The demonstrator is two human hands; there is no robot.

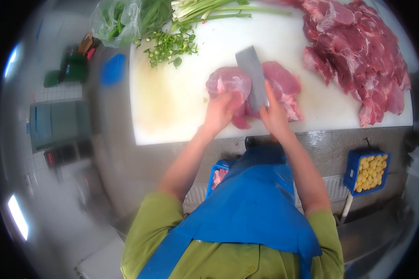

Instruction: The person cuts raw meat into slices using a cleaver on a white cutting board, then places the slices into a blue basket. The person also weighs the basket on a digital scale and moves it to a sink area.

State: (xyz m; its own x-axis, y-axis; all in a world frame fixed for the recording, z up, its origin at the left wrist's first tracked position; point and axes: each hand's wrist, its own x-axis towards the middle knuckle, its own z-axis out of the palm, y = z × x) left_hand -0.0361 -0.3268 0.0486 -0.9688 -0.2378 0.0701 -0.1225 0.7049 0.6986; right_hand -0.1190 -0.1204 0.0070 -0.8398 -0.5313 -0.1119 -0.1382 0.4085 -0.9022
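Note:
In the head view my right hand [276,117] grips a cleaver [250,71], one finger stretched along its broad grey blade. The blade stands between two portions of raw red meat. My left hand [219,111] holds the left piece of meat [229,81], thumb and fingers pressed on its near side. To the right of the blade lies the other piece of meat [282,82], with paler fat at its near end. Both rest on a large white cutting board [167,108]. My right hand covers the cleaver's handle.
A big heap of raw meat [366,55] fills the board's right end. Chopped greens [173,45], spring onions [209,8] and a plastic bag of green vegetables [117,21] lie at the far left. Below the table stand a blue crate of yellow potatoes [372,172] and a blue meat crate [209,186].

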